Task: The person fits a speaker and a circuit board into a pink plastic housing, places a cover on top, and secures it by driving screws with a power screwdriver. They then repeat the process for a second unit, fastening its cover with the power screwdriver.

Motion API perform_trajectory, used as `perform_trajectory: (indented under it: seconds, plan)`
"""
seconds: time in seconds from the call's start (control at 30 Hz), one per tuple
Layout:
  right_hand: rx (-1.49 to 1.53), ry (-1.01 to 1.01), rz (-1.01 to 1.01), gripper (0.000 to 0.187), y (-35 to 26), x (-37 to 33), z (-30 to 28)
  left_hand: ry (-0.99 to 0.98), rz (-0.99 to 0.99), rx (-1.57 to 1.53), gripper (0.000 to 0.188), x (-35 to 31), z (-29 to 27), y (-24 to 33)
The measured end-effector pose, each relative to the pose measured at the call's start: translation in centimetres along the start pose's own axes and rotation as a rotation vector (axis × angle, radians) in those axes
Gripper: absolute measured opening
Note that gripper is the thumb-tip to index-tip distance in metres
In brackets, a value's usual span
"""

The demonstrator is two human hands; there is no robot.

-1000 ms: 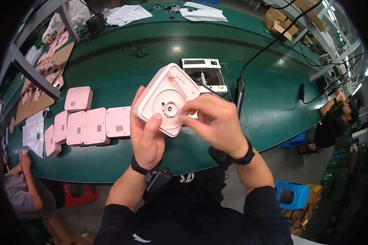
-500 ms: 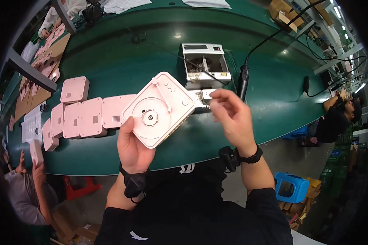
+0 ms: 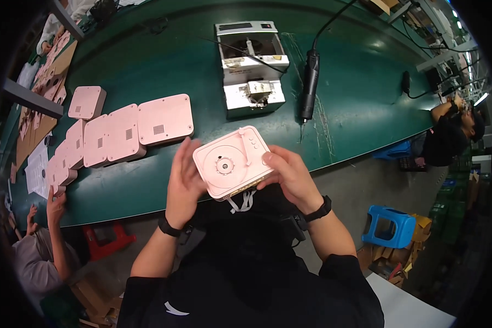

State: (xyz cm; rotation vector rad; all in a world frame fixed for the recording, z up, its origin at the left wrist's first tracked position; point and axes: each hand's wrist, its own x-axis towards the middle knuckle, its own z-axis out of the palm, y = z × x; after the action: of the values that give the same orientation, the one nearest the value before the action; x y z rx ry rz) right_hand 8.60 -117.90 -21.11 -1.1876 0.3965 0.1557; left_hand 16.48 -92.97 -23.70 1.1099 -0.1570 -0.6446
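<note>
A pink CD player (image 3: 235,162) shaped like a small turntable is held over the bench's near edge, its round disc well and moulded arm facing up. My right hand (image 3: 291,177) grips its right side, thumb on the top near the corner. My left hand (image 3: 183,180) is at the player's left side with its fingers stretched out and apart; whether it touches the casing is hard to tell. Beyond the player stands a white screw feeder (image 3: 251,68). To the feeder's right, a black electric screwdriver (image 3: 310,82) hangs bit down on its cable.
Several pink casings (image 3: 165,117) lie in a row on the green bench (image 3: 197,63) to the left. A co-worker's hand (image 3: 55,206) touches the row's near end. A blue stool (image 3: 389,226) and a red stool (image 3: 108,242) stand on the floor. Another person (image 3: 452,147) is at far right.
The player has come nearer to me and turned slightly. My right hand has left the feeder and taken hold of the player; my left hand has loosened. The co-worker's casing has joined the row.
</note>
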Motion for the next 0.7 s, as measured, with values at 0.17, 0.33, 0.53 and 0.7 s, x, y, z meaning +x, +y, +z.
perform_trajectory:
  seconds: [0.17, 0.33, 0.53, 0.7]
  plan:
    - [0.096, 0.049, 0.085, 0.046, 1.6, -1.7, -2.3, -0.190, 0.624, 0.976, 0.069, -0.4, 0.6, 0.8]
    - [0.132, -0.063, 0.195, 0.048, 3.2, -3.8, -3.5, -0.555, 0.969, 1.493, 0.064, -0.9, 0.2, 0.9]
    - [0.166, -0.165, 0.297, 0.063, 4.3, -5.5, -4.4, -0.332, 0.735, 1.102, 0.056, -3.7, -0.1, -1.2]
    - [-0.562, 0.012, -0.632, 0.082, 4.1, -2.3, -2.6, -0.030, 0.163, 0.473, 0.053, -4.1, 0.3, -1.3]
